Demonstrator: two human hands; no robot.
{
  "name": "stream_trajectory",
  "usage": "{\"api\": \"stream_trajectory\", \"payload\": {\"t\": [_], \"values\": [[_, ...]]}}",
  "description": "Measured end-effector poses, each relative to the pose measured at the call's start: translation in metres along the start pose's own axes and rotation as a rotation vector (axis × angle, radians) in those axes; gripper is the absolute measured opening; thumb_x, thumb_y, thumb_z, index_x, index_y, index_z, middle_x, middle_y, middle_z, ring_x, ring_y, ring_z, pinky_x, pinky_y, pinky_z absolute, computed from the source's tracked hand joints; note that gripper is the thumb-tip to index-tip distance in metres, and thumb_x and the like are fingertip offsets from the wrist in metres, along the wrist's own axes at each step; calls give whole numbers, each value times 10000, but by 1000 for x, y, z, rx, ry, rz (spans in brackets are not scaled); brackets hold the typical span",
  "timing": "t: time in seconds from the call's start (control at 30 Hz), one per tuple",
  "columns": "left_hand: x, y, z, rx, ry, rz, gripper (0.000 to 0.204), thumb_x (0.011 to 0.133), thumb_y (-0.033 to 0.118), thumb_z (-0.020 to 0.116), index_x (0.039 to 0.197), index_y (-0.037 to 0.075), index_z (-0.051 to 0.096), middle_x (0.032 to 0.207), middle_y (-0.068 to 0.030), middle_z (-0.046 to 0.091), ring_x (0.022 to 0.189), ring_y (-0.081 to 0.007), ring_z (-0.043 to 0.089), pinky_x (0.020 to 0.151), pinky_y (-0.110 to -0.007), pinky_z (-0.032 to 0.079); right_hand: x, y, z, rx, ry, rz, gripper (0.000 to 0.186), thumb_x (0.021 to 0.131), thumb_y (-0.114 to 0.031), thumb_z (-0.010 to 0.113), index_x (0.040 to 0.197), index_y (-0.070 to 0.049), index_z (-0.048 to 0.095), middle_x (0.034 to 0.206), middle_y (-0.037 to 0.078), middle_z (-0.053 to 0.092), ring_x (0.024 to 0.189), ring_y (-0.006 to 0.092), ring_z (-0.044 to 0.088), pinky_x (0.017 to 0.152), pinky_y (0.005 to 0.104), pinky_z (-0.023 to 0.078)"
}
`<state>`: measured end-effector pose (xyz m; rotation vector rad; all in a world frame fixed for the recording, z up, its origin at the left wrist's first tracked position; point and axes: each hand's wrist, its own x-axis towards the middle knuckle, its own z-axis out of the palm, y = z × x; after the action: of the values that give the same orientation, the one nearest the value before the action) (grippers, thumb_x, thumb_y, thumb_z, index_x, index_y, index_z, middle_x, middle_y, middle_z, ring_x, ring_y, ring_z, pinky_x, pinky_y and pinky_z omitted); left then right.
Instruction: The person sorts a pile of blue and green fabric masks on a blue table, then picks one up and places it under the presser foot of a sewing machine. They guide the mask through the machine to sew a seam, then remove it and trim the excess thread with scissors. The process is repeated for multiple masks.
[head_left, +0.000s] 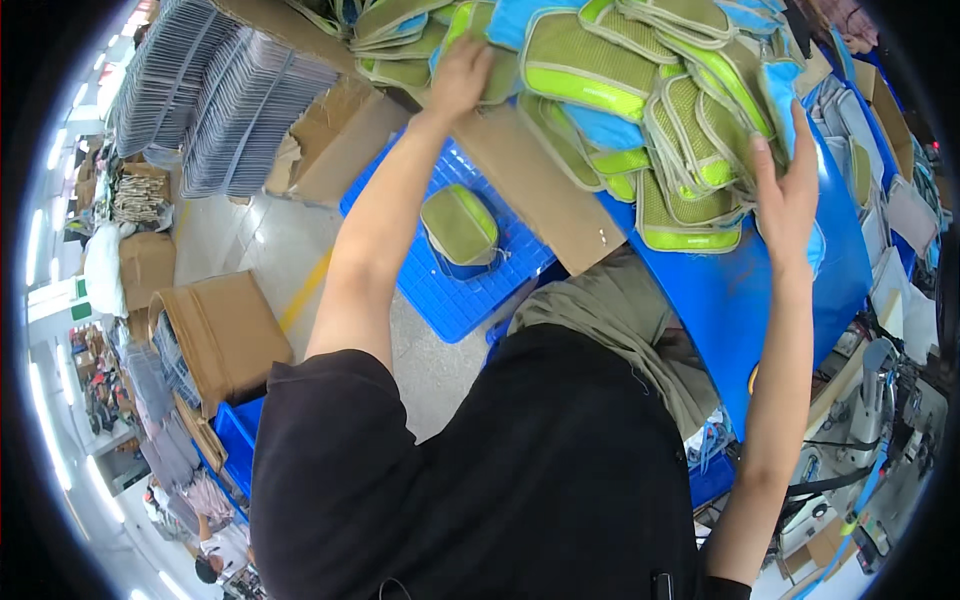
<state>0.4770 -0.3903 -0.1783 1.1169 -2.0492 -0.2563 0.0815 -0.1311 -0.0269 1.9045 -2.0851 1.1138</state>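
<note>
A heap of green mesh pouches (590,60) with bright lime bands and blue fabric parts lies across the top of the view. At the heap's left side, my left hand (463,82) has its fingers curled onto a lime-and-olive pouch (500,78); the fingertips are partly hidden. On the right, my right hand (788,205) reaches up along the heap's edge, thumb and fingers apart, beside a blue fabric piece (778,88). A single finished-looking green pouch (460,226) sits apart on a blue plastic crate or stool (440,300) below my left forearm.
A cardboard flap (535,190) separates the blue plastic surface from the blue table (700,300). Bundled grey stacks (235,110) and a cardboard box (225,340) stand at left. Sewing-machine-like equipment (880,390) is at right. Another person (215,560) appears far lower left.
</note>
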Motion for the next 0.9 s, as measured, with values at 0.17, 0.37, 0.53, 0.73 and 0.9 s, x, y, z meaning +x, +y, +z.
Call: {"api": "stream_trajectory", "payload": {"t": [0.17, 0.37, 0.53, 0.73, 0.9], "values": [[-72, 13, -45, 20, 331, -144, 350, 915, 101, 707, 1255, 18, 695, 1402, -270, 626, 1337, -424, 571, 1140, -476, 443, -10, 2, -16, -3, -2, 124, 697, 1025, -390, 678, 1581, -35, 454, 1576, 221, 504, 1472, 379, 464, 1223, 463, 361], [-262, -18, -29, 43, 270, -787, 431, 854, 110, 741, 1267, 2, 675, 1381, -246, 628, 1280, -383, 596, 1080, -450, 489, -37, 20, -25, 73, -58, 213, 689, 1015, -313, 711, 1593, -46, 447, 1595, 193, 496, 1484, 332, 468, 1222, 452, 369], [-376, -48, 0, -20, 241, -1288, 502, 843, 198, 788, 1273, -31, 666, 1217, -207, 706, 1040, -309, 684, 913, -434, 544, -65, 21, -35, 310, 18, 341, 682, 1013, -254, 720, 1593, -30, 439, 1602, 186, 490, 1504, 303, 449, 1223, 461, 372], [-380, -18, -5, -406, 176, -1424, 256, 899, 116, 772, 1112, -24, 749, 958, -72, 743, 836, -171, 668, 731, -327, 530, -148, 51, -69, 362, 144, 564, 622, 1004, -162, 723, 1555, -5, 480, 1584, 202, 502, 1477, 286, 474, 1203, 405, 387], [-336, 30, -45, -466, 234, -1293, 426, 953, 61, 695, 1359, -21, 591, 1275, -138, 656, 1102, -223, 649, 861, -354, 558, -230, 79, -94, 66, 150, 683, 588, 957, -176, 745, 1491, -22, 552, 1533, 207, 540, 1449, 329, 496, 1217, 429, 371]]}}
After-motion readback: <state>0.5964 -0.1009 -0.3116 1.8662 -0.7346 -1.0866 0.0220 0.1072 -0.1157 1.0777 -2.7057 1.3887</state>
